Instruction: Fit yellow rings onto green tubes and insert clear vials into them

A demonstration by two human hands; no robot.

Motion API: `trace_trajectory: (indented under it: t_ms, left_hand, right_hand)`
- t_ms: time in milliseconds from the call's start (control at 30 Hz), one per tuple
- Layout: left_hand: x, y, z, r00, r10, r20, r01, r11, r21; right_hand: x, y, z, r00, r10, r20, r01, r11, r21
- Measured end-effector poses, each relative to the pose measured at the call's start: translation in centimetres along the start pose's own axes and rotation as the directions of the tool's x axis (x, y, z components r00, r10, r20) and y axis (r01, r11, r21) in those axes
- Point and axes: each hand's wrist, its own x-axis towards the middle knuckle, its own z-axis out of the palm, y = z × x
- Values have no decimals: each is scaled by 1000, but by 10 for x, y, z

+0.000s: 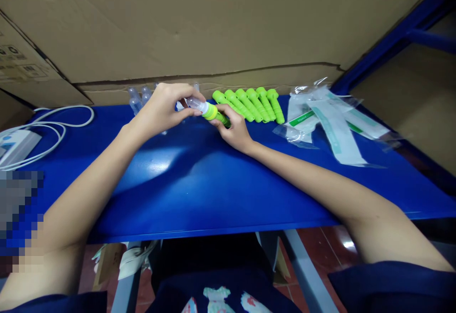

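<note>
Both hands meet over the far middle of the blue table (199, 180). My left hand (164, 106) pinches a small clear plastic vial (195, 103) by its end. My right hand (233, 128) grips a lime-green cap piece (213, 113) joined to that vial. Just right of the hands, several more green pieces (251, 105) lie side by side in a row. A few clear vials (137, 98) stand behind my left hand against the cardboard.
Cardboard boxes (199, 23) wall off the back of the table. Clear and white sealed packets (327, 118) lie at the right. A white cable (53, 125) and a white device (16, 144) sit at the left. A blue frame bar (392, 37) rises at right.
</note>
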Motion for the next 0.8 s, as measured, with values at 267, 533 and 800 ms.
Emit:
trace_trajectory:
  t_ms: [267, 533, 800]
  left_hand:
    - [-1, 1, 9, 999, -48, -25, 49, 998, 29]
    - [-3, 3, 13, 998, -53, -43, 56, 996, 66]
    - [-5, 1, 22, 991, -123, -51, 127, 988, 89]
  right_hand:
    - [-2, -2, -1, 1000, 8, 17, -7, 999, -44]
    - [-4, -3, 0, 999, -39, -4, 38, 998, -55]
    - [-7, 0, 1, 997, -66, -47, 61, 993, -97]
